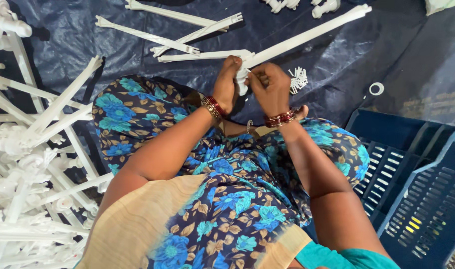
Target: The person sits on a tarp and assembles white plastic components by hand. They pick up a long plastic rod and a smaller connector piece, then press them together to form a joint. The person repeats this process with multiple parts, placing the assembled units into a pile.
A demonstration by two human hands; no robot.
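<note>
My left hand (226, 84) and my right hand (270, 88) meet over my lap, both gripping the joint of a long white plastic rod assembly (307, 36). One arm of it runs up to the right, another (202, 56) lies out to the left. The fingers of both hands close around the white hub piece (242, 79) between them. I wear red and gold bangles on both wrists and a blue flowered dress. A small heap of short white pins (298, 79) lies just right of my right hand on the dark blue tarp (367, 55).
A big pile of assembled white plastic rods (28, 164) fills the left side. Loose white rods (152, 37) lie on the tarp beyond my hands. A white ring (376, 88) lies at right. Blue slotted plastic crates (417, 194) stand at lower right.
</note>
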